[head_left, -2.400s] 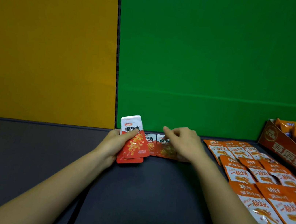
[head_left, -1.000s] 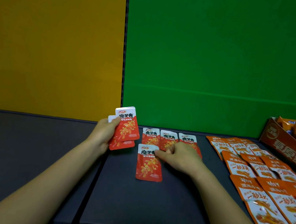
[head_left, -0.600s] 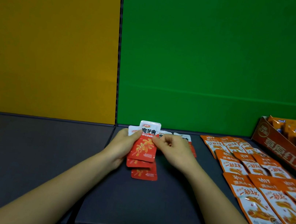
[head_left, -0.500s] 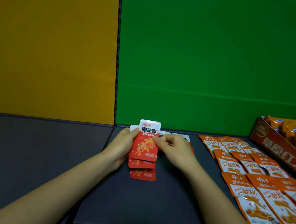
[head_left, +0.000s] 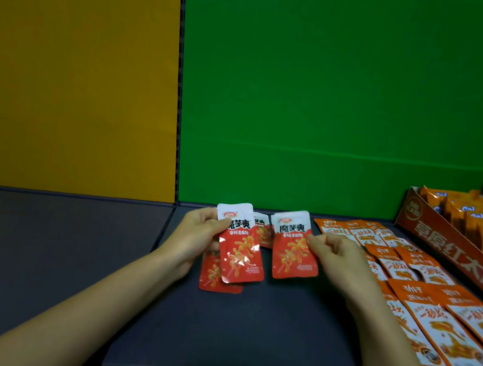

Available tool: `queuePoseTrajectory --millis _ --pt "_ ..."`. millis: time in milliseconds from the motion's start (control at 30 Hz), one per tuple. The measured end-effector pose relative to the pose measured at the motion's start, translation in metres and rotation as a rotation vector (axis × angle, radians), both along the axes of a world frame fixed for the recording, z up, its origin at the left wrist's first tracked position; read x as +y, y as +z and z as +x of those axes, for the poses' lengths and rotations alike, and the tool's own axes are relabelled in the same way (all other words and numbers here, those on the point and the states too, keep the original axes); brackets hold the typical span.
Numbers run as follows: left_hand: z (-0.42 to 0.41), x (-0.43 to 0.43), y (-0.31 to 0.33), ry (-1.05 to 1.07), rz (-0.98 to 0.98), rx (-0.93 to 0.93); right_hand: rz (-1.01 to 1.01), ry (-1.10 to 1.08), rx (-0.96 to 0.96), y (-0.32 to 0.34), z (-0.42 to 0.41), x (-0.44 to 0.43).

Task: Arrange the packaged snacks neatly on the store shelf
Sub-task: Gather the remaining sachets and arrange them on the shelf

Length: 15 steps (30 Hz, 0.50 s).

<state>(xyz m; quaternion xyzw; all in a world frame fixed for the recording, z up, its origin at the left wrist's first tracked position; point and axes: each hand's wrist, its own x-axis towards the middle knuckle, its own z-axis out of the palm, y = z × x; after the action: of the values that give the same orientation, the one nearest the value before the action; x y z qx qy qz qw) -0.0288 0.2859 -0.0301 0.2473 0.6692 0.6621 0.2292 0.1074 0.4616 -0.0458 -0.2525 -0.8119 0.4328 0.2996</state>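
My left hand [head_left: 197, 239] grips a small stack of red-and-white snack packets [head_left: 240, 253], the front one upright and another showing below it. My right hand [head_left: 338, 260] pinches a single red-and-white packet [head_left: 293, 250] by its right edge, held upright just right of the stack and apart from it. Between the two, part of another red packet [head_left: 262, 231] lies on the dark shelf [head_left: 227, 331] near the back. The remaining packets laid at the back are hidden behind what I hold.
Rows of orange snack packets [head_left: 434, 309] lie flat on the shelf to the right. An orange display box [head_left: 455, 255] with cheese snack packs stands at the far right. A yellow panel [head_left: 73, 63] and a green panel [head_left: 325, 95] form the back wall.
My right hand has pulled one packet off the stack in my left hand and carried it to the right; the two hands, close together half a second ago, are now apart.
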Motion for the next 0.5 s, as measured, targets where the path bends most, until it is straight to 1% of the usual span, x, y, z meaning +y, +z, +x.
queuePoseTrajectory --millis 100,233,300,367,500 --pt "0.004 0.006 -0.002 -0.014 -0.037 0.057 0.04 -0.019 -0.09 -0.002 0.013 -0.005" --pt "0.003 0.012 -0.006 0.021 -0.083 0.129 0.078 -0.044 -0.135 -0.002 0.018 -0.009" --pt "0.0 0.015 -0.01 0.067 -0.149 0.232 0.124 -0.067 -0.172 -0.002 0.019 -0.011" --pt "-0.001 0.018 -0.013 0.108 -0.225 0.379 0.183 -0.091 -0.219 -0.004 0.018 -0.011" --pt "-0.002 0.022 -0.018 0.169 -0.321 0.623 0.226 -0.136 -0.285 -0.007 0.018 -0.012"
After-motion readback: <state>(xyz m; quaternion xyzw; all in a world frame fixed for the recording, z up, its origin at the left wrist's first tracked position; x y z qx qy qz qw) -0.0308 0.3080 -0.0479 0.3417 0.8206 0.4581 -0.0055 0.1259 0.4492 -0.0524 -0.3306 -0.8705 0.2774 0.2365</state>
